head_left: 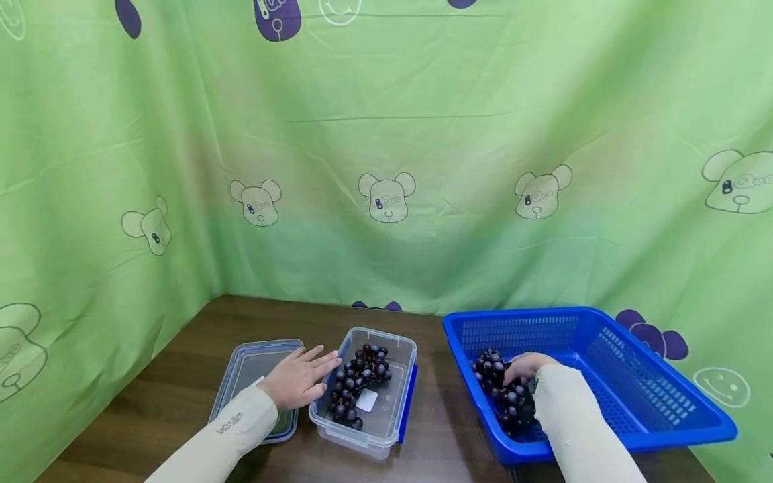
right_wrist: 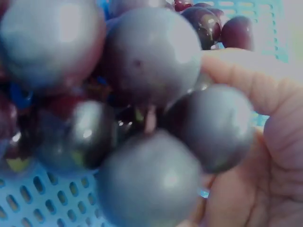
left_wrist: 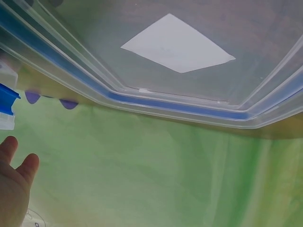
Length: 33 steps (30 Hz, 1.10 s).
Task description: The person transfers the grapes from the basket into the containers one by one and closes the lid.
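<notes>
Grapes (right_wrist: pixel 150 179), blurred in the right wrist view, partly hide the right hand (head_left: pixel 527 365); in the head view the left sleeve (head_left: pixel 232 429) covers some of the lid (head_left: pixel 261 362) (cropped, like the left hand (left_wrist: pixel 13 194), in the left wrist view).

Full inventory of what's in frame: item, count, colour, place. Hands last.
Container: one, clear with a blue flap on its right side, on the table, left of the basket
Container grapes: apparently one bunch, dark purple, inside the container
Container label: one, white, at the container's bottom
Lid: one, clear with blue edging, left of the container
Lid label: one, white, on the lid
Basket: one, blue, right
Basket grapes: bunch count unclear, dark purple, basket's left part
Table: one, brown, underneath
Backdrop: green with bear prints, behind
Sleeves: two, off-white, on both arms
Left hand: one, bare, fingertips at the container's left rim
Right hand: one, bare, gripping basket grapes
</notes>
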### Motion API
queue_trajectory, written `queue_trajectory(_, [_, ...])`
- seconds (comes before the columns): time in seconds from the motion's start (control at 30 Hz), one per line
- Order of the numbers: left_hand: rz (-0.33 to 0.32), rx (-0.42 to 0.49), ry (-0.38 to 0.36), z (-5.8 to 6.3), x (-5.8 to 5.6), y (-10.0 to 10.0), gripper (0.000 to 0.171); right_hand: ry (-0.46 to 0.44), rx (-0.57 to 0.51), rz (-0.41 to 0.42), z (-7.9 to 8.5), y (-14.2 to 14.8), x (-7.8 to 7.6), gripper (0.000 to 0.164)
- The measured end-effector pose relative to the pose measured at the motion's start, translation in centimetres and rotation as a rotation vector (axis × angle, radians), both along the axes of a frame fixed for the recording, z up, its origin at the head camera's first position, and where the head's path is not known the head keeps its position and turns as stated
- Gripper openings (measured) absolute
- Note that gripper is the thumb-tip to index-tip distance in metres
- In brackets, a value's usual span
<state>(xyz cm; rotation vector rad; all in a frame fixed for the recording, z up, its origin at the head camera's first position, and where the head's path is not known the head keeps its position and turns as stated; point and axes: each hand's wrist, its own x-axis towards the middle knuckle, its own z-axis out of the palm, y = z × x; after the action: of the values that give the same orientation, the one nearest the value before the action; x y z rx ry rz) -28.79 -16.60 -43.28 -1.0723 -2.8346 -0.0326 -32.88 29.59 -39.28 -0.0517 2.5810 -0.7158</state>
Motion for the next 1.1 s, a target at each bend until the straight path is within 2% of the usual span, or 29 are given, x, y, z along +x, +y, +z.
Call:
queue_trajectory(0.07, [-0.003,0.001,0.003,0.1,0.1,0.0,0.051,0.023,0.048,0.025,0.0,-0.2,0.0,0.059])
queue_trajectory(0.2, [-0.010,0.003,0.003,0.1,0.2,-0.2,0.051,0.070,0.124,0.065,-0.1,-0.7,0.0,0.051])
queue_trajectory(0.27, [-0.020,0.010,0.002,0.2,0.2,-0.3,0.051,0.093,0.133,0.054,-0.1,-0.9,0.1,0.045])
queue_trajectory(0.4, [-0.023,0.015,0.021,0.3,0.1,-0.4,0.051,0.115,0.134,0.013,0.1,-1.3,0.0,0.042])
queue_trajectory(0.6, [-0.016,0.001,0.027,0.5,0.0,-0.3,0.052,0.084,0.178,0.005,-0.1,-1.5,-0.2,0.039])
queue_trajectory(0.73, [-0.015,0.004,0.010,0.5,0.1,-0.2,0.052,0.054,0.182,0.049,0.1,-1.4,-0.2,0.031])
queue_trajectory(0.83, [-0.013,0.006,0.007,0.4,0.0,-0.1,0.052,0.034,0.154,0.071,0.4,-1.4,-0.1,0.039])
queue_trajectory(0.97, [-0.018,0.008,0.015,0.3,0.0,0.1,0.051,0.022,0.075,0.038,0.8,-1.2,0.1,0.058])
queue_trajectory(1.1, [-0.029,0.017,0.021,0.2,0.0,0.2,0.051,0.027,0.021,0.018,1.6,-0.9,0.3,0.064])
